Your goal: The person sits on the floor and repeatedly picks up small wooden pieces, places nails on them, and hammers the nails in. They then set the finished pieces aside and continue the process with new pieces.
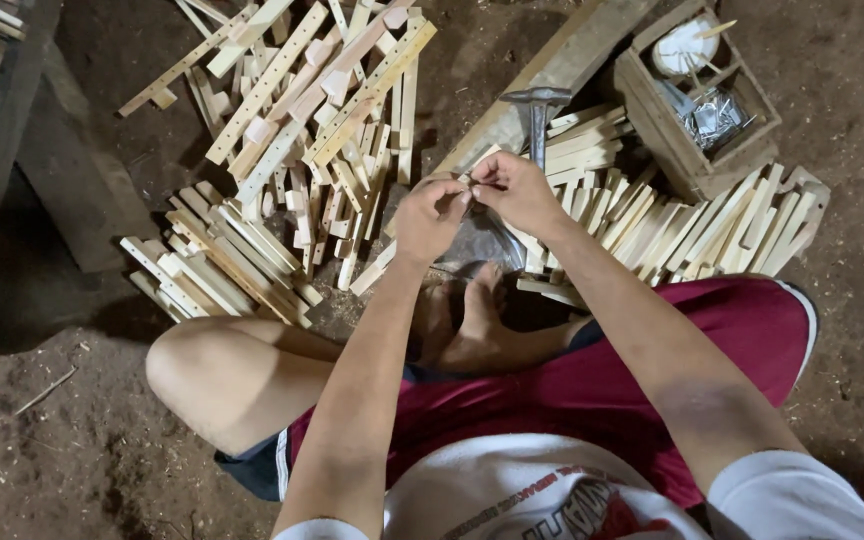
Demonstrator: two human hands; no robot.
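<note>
Sitting cross-legged on the dirt floor [72, 440], the person has the left hand [430, 218] and right hand [518, 192] meeting over a small wooden slat [479, 166], fingers of both pinched narrow on it. A hammer [537, 110] stands just beyond, with heaps of slats [292, 150] and a wooden box [697, 95] around.
</note>
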